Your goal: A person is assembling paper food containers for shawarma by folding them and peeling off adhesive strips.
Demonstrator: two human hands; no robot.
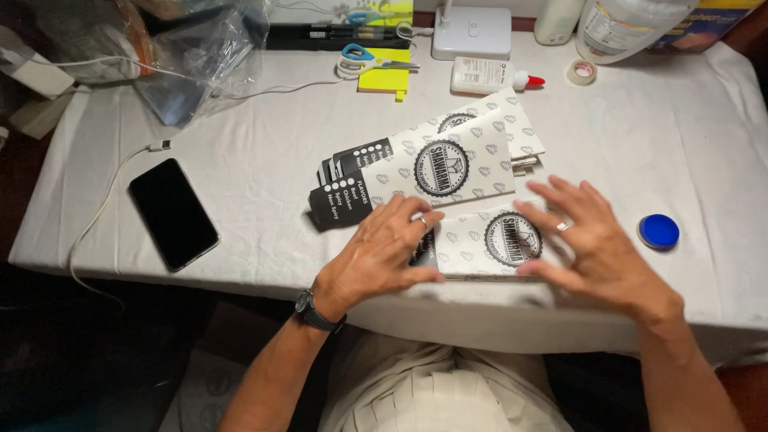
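Paper sleeve (488, 240): flat at table (240, 176) edge, being pressed.
Left hand (384, 252): palm down, fingers together on sleeve.
Right hand (588, 240): fingers spread wide, flattening sleeve.
Next: firm, even pressure along the crease, likely.
Stack (432, 164): just beyond.

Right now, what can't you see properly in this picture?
Head view:
- Paper sleeve: its dark end is under the left hand; the right hand covers the other end.
- Lower sleeves: mostly hidden by the top sleeve.
- Big jug: cut off by the top edge.
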